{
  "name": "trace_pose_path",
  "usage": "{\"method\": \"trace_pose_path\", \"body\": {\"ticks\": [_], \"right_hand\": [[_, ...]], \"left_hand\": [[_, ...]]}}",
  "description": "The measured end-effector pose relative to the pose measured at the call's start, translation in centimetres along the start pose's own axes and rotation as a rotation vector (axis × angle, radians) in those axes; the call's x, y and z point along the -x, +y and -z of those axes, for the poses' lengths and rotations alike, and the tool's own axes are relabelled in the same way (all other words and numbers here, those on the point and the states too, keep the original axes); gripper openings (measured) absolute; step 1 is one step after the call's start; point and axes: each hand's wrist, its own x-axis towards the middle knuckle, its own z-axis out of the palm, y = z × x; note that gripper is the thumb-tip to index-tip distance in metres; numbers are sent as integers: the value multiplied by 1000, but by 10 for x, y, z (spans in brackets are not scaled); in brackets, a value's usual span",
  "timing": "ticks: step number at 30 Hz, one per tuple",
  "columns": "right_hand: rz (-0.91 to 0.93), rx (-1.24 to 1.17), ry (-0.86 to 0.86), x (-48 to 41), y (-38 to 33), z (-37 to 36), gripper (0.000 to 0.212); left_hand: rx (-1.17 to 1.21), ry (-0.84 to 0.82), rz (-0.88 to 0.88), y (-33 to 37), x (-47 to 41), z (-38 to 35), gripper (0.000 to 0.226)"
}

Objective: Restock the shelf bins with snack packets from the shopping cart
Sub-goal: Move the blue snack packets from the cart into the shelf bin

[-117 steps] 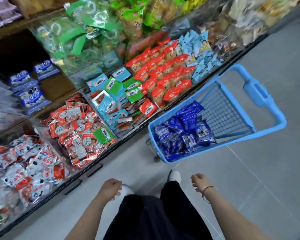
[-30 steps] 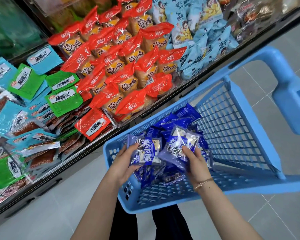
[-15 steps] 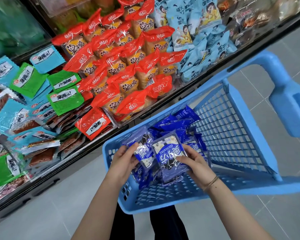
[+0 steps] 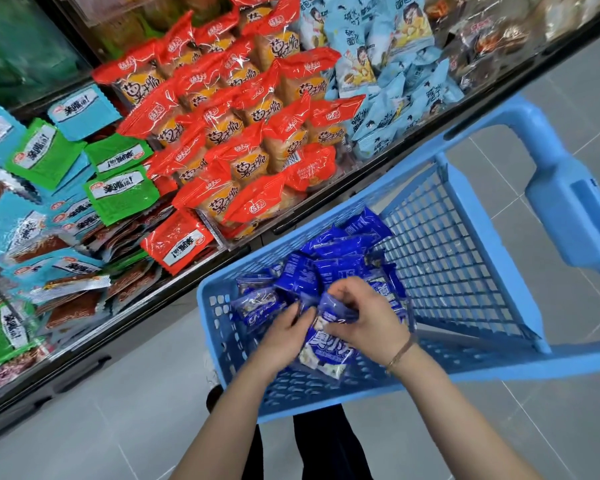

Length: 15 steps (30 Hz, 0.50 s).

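blue packets bunched between two hands in the cart

half a second ago the hands are apart, each with its own packet held flat. now they are together over the near end of the cart (image 4: 499,372). the right hand (image 4: 364,322) curls its fingers over a crumpled bundle of blue packets (image 4: 326,351), thumb pinching the top one. the left hand (image 4: 284,336) closes in from the other side, its fingertips tucked against the same bundle and mostly hidden under it. how many packets are in the bundle i cannot tell; one white-and-blue face shows below the knuckles.

the rest of the blue pile (image 4: 329,268) lies loose on the mesh floor of the cart, just beyond the hands. a thin bracelet (image 4: 400,353) sits on the right wrist.

my reading: single picks have turned into one gathered handful, so the collecting step looks nearly done and the lift to the shelf bins (image 4: 243,245) comes next. those bins stand just beside the cart, full of red packets (image 4: 250,133), green packets (image 4: 118,194) and pale blue packets (image 4: 395,98). no bin of matching dark blue stock shows here, so where the handful belongs is unclear. slippery film could let a packet drop on the way.
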Motion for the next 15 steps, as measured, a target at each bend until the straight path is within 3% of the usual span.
{"method": "trace_pose_path", "body": {"ticks": [3, 5, 8, 10, 13, 15], "right_hand": [[13, -27, 33, 2, -1, -10, 53], [9, -63, 40, 1, -2, -17, 53], [-5, -178, 34, -4, 1, -23, 47], [-100, -336, 111, -10, 11, -25, 35], [-486, -522, 447, -17, 44, -23, 20], [-803, -579, 637, -19, 73, -16, 25]], "left_hand": [[302, -93, 42, -7, 3, 3, 92], [240, -131, -2, -15, 4, 3, 102], [84, -97, -73, -25, 3, 4, 52], [94, -45, -60, -28, 4, 8, 45], [187, 49, 23, -32, 5, 20, 44], [292, 94, 30, -37, 6, 28, 41]]}}
